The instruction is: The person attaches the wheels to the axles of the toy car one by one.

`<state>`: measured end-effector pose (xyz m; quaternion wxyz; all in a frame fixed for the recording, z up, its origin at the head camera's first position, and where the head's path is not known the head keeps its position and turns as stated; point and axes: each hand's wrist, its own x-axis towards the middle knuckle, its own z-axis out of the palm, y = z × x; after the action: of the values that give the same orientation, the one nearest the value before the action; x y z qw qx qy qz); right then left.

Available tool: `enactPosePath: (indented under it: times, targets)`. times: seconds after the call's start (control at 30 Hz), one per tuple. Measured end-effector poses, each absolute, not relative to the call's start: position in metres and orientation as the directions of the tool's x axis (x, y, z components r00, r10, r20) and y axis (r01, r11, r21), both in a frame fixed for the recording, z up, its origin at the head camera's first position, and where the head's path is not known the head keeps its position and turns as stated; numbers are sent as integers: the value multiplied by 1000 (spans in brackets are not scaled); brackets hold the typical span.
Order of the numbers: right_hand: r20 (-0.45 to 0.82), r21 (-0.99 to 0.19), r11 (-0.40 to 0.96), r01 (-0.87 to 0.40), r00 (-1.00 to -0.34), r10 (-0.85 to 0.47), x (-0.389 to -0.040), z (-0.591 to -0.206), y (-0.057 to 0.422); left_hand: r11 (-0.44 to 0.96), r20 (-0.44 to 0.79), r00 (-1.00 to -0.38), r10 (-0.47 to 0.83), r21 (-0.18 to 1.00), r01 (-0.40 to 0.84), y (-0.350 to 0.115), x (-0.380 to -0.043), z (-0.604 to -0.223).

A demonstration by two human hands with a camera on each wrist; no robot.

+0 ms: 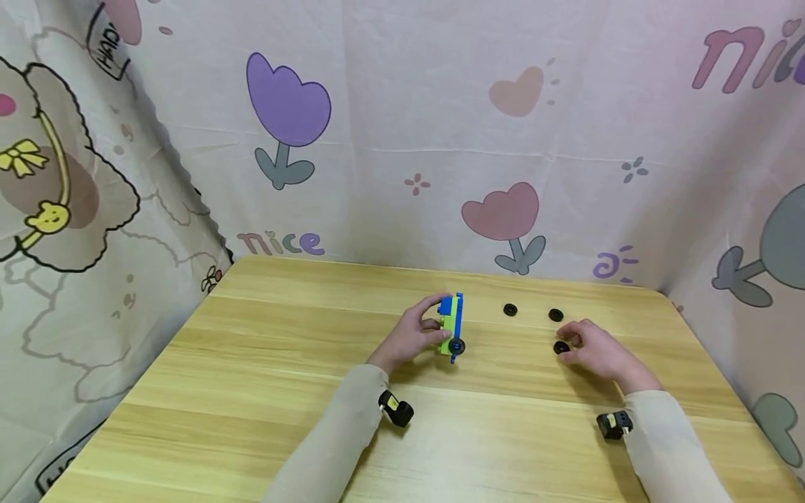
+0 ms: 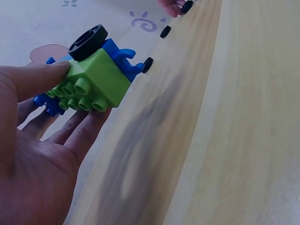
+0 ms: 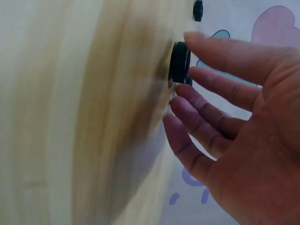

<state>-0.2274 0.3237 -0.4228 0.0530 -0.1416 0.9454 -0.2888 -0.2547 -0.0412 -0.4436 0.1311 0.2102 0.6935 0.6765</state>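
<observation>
My left hand (image 1: pixel 411 337) holds a toy block car (image 1: pixel 451 325) over the table, thumb on one side and fingertips on the other. In the left wrist view the green block (image 2: pixel 101 77) shows its round studs. Blue parts join it, and one black wheel (image 2: pixel 88 42) is fitted on its upper side. My right hand (image 1: pixel 596 351) reaches to a loose black wheel (image 1: pixel 562 347) lying on the table. In the right wrist view, the thumb and index fingertips are right at the rim of this wheel (image 3: pixel 180 62), the other fingers loosely bent below.
Two more loose black wheels, one nearer the car (image 1: pixel 510 309) and one farther right (image 1: pixel 556 315), lie toward the back of the wooden table (image 1: pixel 283 335). A printed curtain (image 1: pixel 390 140) hangs behind the back edge and down both sides.
</observation>
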Motion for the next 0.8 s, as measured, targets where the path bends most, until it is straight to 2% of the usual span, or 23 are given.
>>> enactPosePath:
  times: [0.27,0.63,0.8]
  targets:
    - [-25,-513,824,-241,-955,-295,-233,-424,323,-18,110,-879,463,993,114,-40,-256,-446]
    - [-59,-538,817,-209,-957,-284,-233,-423,321,-11,88,-884,460,996,93,-40,-256,-447]
    - [-17,-533,810,-244,-954,-299,-230,-422,315,0,89,-882,464,995,100,-40,-256,-447]
